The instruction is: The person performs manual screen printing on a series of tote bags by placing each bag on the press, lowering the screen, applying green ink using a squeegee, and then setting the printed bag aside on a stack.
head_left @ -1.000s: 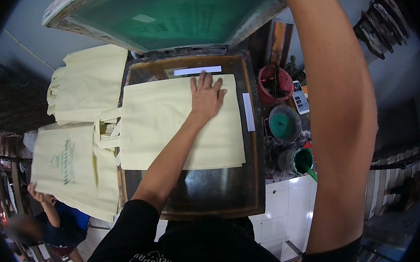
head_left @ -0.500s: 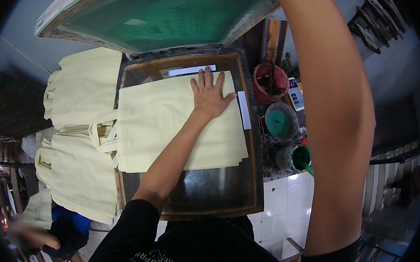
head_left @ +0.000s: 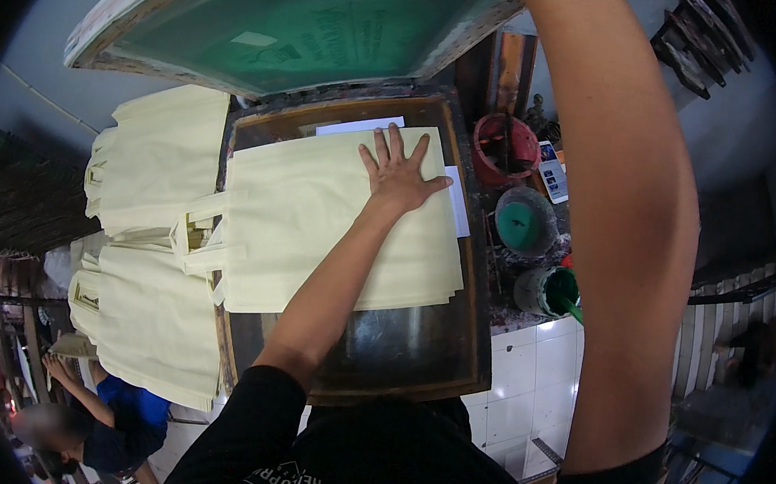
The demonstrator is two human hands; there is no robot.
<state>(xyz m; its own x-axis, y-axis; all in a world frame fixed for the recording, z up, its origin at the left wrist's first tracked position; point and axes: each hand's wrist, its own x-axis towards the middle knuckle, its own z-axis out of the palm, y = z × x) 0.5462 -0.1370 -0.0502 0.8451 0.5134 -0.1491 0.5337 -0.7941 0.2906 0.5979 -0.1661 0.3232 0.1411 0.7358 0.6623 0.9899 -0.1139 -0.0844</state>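
Note:
My left hand (head_left: 399,178) lies flat, fingers spread, on the upper right part of a pale cream cloth tote bag (head_left: 299,227). Other bag edges peek out beneath it at the lower right, and its handles (head_left: 198,233) stick out to the left. The bag rests on a dark, wood-edged board (head_left: 380,349). White strips on the board, a top one (head_left: 360,125) and a right one (head_left: 460,213), touch or underlie the bag's edges. Above, a green-meshed printing screen (head_left: 330,45) is tilted up. My right arm reaches up beside it; that hand is beyond the upper edge.
Two piles of cream bags, an upper one (head_left: 164,163) and a lower one (head_left: 158,316), lie at left. On the right stand a red bucket (head_left: 530,162), a bowl of green ink (head_left: 522,224), a tub (head_left: 533,293) and a phone (head_left: 553,177). Another person (head_left: 124,417) is at lower left.
My left hand and the bag under it have shifted up and rightward over the board, onto the edges of the white strips. The person at lower left has raised an arm.

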